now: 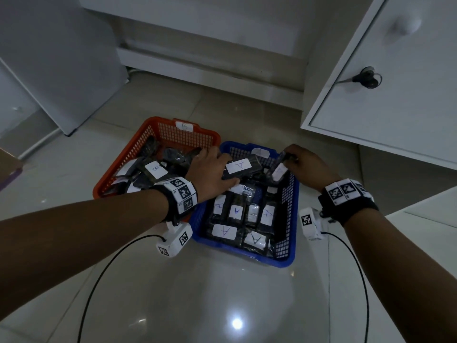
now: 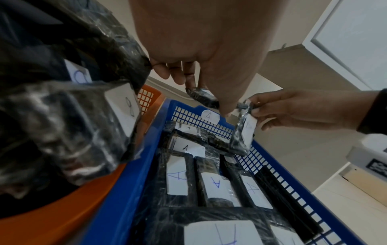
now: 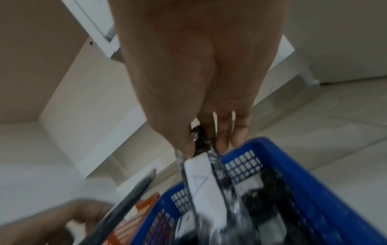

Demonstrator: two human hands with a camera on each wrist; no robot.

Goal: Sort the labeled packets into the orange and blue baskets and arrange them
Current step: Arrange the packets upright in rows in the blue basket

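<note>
An orange basket (image 1: 138,134) marked B and a blue basket (image 1: 247,258) marked A stand side by side on the floor. My left hand (image 1: 226,169) grips a black packet labelled A (image 1: 241,167) over the blue basket's far half. Over that basket's far right corner, my right hand (image 1: 288,157) pinches the top end of another A packet (image 1: 278,170), which hangs down. Several A packets (image 1: 237,211) lie in rows in the blue basket. B packets (image 1: 155,168) lie heaped in the orange one. The right wrist view shows the hanging packet (image 3: 205,190) below my fingers (image 3: 222,140).
A white cabinet with a round knob (image 1: 405,24) overhangs at the right, and white furniture (image 1: 210,45) stands behind the baskets. The glossy tiled floor (image 1: 222,305) lies in front, crossed by two black wrist-camera cables (image 1: 99,280). A cardboard corner (image 1: 10,167) shows at the left edge.
</note>
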